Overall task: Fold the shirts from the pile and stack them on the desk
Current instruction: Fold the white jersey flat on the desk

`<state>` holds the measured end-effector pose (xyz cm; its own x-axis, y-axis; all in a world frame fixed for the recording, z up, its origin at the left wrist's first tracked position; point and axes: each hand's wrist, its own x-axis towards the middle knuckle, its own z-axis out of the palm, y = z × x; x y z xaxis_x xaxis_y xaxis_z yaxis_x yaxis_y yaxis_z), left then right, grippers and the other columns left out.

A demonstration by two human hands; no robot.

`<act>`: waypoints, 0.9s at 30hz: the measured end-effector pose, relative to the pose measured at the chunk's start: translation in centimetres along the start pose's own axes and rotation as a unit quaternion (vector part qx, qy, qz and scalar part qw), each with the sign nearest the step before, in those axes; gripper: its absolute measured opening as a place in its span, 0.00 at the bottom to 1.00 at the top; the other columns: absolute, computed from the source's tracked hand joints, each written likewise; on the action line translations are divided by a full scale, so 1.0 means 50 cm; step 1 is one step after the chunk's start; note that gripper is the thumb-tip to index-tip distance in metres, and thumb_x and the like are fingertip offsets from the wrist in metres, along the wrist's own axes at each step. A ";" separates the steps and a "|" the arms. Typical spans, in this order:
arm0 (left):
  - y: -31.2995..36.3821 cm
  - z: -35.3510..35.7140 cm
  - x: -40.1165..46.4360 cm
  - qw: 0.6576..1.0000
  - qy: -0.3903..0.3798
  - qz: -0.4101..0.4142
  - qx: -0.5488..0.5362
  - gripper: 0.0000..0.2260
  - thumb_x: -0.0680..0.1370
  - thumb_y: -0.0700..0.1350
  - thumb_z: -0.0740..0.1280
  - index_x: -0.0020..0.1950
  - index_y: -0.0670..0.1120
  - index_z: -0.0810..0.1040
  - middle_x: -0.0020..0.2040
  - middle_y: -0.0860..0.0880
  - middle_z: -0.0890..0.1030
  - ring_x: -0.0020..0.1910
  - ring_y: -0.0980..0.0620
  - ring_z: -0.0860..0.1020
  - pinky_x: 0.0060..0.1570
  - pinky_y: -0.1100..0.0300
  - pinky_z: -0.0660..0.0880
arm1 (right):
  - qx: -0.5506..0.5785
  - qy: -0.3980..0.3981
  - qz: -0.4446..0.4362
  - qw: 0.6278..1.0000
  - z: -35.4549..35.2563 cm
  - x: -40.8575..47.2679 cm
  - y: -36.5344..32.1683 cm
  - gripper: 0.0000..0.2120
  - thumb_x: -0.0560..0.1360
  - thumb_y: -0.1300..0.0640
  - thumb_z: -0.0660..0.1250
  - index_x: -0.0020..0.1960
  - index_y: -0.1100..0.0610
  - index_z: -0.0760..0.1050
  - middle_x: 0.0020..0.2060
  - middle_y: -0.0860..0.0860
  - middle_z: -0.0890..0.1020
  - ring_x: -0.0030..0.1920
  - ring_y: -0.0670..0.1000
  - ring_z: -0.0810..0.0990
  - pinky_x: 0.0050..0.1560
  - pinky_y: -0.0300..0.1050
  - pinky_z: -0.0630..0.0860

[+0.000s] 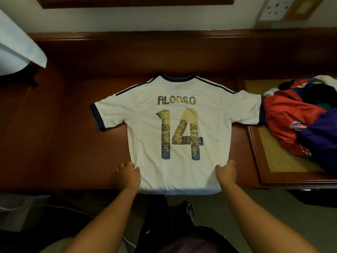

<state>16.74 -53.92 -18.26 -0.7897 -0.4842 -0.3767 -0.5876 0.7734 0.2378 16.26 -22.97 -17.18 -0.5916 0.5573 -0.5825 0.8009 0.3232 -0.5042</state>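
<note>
A white jersey (177, 128) lies flat, back up, in the middle of the wooden desk (60, 143), printed with "ALONSO" and a worn 14. Its collar points to the wall and its hem hangs just over the desk's near edge. Both sleeves are spread out; the left sleeve ends on bare wood, and the right sleeve reaches the pile (302, 117) and touches it.

The left hand (128, 175) pinches the jersey's lower left side edge, with the cloth puckered at the fingertips. The right hand (226, 172) grips the lower right side edge, fingers curled into the fabric. Both hands sit just above the hem.

Left of the jersey there is a wide stretch of bare desk; beyond the collar, a band of bare wood runs to the raised back rail.

Right of the jersey, a wood-framed tray (262, 161) with a woven mat holds the pile: red, purple, dark and white garments heaped loosely.

Far left of the jersey a white cloth (18, 48) hangs. Above the pile a wall socket (275, 8) shows.
</note>
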 end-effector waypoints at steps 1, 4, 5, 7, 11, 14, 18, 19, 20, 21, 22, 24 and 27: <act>0.000 -0.002 0.003 0.999 0.010 0.011 0.041 0.11 0.79 0.50 0.64 0.55 0.46 0.78 0.59 0.43 0.74 0.60 0.43 0.71 0.61 0.49 0.69 | 0.005 -0.009 0.025 1.000 -0.003 0.001 -0.004 0.20 0.78 0.60 0.64 0.67 0.62 0.63 0.63 0.61 0.72 0.63 0.63 0.73 0.63 0.53 0.72; 0.002 -0.004 0.014 0.999 0.019 0.033 0.003 0.10 0.80 0.45 0.63 0.51 0.41 0.80 0.56 0.41 0.76 0.54 0.42 0.74 0.55 0.52 0.71 | 0.003 -0.030 0.064 0.998 -0.012 0.012 -0.007 0.19 0.78 0.60 0.64 0.66 0.64 0.66 0.63 0.62 0.73 0.63 0.64 0.73 0.64 0.55 0.72; 0.006 -0.006 0.014 0.998 0.013 0.030 -0.049 0.09 0.80 0.42 0.63 0.49 0.38 0.80 0.55 0.39 0.76 0.51 0.42 0.74 0.51 0.53 0.71 | 0.011 -0.041 0.071 0.997 -0.015 0.016 -0.008 0.17 0.78 0.60 0.63 0.65 0.64 0.68 0.62 0.62 0.73 0.62 0.63 0.73 0.63 0.55 0.72; 0.014 -0.017 0.003 0.988 0.007 0.022 -0.154 0.08 0.79 0.39 0.64 0.45 0.36 0.79 0.53 0.38 0.76 0.45 0.44 0.74 0.46 0.56 0.69 | 0.034 -0.059 0.062 0.996 -0.022 0.020 -0.005 0.14 0.79 0.60 0.62 0.62 0.64 0.71 0.59 0.61 0.74 0.60 0.62 0.73 0.60 0.54 0.72; 0.014 -0.048 -0.023 0.947 0.018 -0.024 -0.319 0.06 0.79 0.39 0.64 0.44 0.41 0.78 0.47 0.43 0.79 0.46 0.47 0.75 0.45 0.58 0.68 | 0.125 -0.080 -0.002 0.989 -0.049 0.023 0.000 0.08 0.79 0.59 0.61 0.56 0.62 0.71 0.54 0.62 0.76 0.53 0.60 0.75 0.56 0.58 0.75; -0.001 -0.060 -0.009 0.881 0.002 -0.115 -0.458 0.07 0.80 0.40 0.62 0.46 0.45 0.79 0.48 0.45 0.80 0.47 0.47 0.77 0.47 0.54 0.74 | 0.203 -0.101 -0.003 0.974 -0.077 0.034 0.001 0.10 0.79 0.62 0.62 0.59 0.63 0.69 0.54 0.63 0.76 0.50 0.61 0.77 0.58 0.63 0.74; -0.009 -0.068 0.009 0.750 -0.042 -0.232 -0.618 0.05 0.81 0.38 0.61 0.51 0.44 0.75 0.48 0.44 0.78 0.44 0.47 0.77 0.43 0.56 0.75 | 0.255 -0.120 -0.017 0.959 -0.114 0.054 -0.006 0.18 0.76 0.67 0.66 0.64 0.61 0.68 0.57 0.60 0.76 0.53 0.61 0.77 0.54 0.61 0.76; -0.013 -0.062 0.015 0.747 -0.047 -0.248 -0.615 0.06 0.80 0.38 0.61 0.55 0.43 0.75 0.50 0.43 0.78 0.46 0.45 0.77 0.46 0.53 0.75 | 0.259 -0.129 -0.013 0.957 -0.121 0.058 -0.007 0.21 0.75 0.67 0.67 0.66 0.60 0.67 0.57 0.59 0.76 0.54 0.61 0.77 0.55 0.61 0.76; -0.017 -0.059 0.021 0.749 -0.047 -0.262 -0.607 0.09 0.80 0.38 0.61 0.59 0.42 0.75 0.53 0.42 0.78 0.49 0.43 0.76 0.51 0.50 0.75 | 0.256 -0.133 -0.006 0.957 -0.127 0.065 -0.005 0.23 0.74 0.68 0.68 0.67 0.59 0.68 0.57 0.57 0.76 0.55 0.61 0.77 0.56 0.61 0.76; -0.024 -0.053 0.033 0.759 -0.040 -0.271 -0.591 0.12 0.80 0.39 0.61 0.62 0.41 0.75 0.57 0.42 0.78 0.53 0.41 0.76 0.56 0.48 0.75 | 0.259 -0.134 0.005 0.957 -0.134 0.069 -0.004 0.24 0.73 0.69 0.69 0.67 0.58 0.69 0.57 0.57 0.77 0.56 0.61 0.77 0.58 0.61 0.75; -0.026 -0.053 0.038 0.772 -0.031 -0.272 -0.573 0.14 0.80 0.40 0.61 0.64 0.41 0.75 0.60 0.42 0.77 0.56 0.41 0.75 0.59 0.47 0.74 | 0.261 -0.131 0.017 0.956 -0.141 0.075 0.002 0.25 0.72 0.69 0.69 0.67 0.59 0.70 0.57 0.57 0.77 0.56 0.61 0.77 0.58 0.61 0.75; -0.032 -0.056 0.044 0.809 -0.012 -0.263 -0.525 0.15 0.80 0.42 0.60 0.66 0.42 0.74 0.64 0.42 0.75 0.60 0.40 0.74 0.63 0.47 0.72 | 0.276 -0.122 0.045 0.952 -0.157 0.084 0.015 0.23 0.72 0.70 0.68 0.65 0.60 0.72 0.57 0.58 0.78 0.56 0.62 0.77 0.56 0.60 0.76; -0.036 -0.066 0.045 0.855 0.016 -0.229 -0.465 0.14 0.81 0.39 0.59 0.66 0.41 0.73 0.65 0.41 0.74 0.61 0.41 0.73 0.61 0.52 0.71 | 0.256 -0.114 0.069 0.958 -0.179 0.094 0.043 0.17 0.73 0.69 0.68 0.60 0.61 0.75 0.56 0.60 0.79 0.56 0.63 0.77 0.55 0.60 0.76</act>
<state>15.44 -57.76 -16.59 -0.4352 -0.6716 -0.5996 -0.7106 -0.1526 0.6868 16.06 -12.81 -15.29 -0.5350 0.3681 -0.7604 0.7570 -0.1908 -0.6249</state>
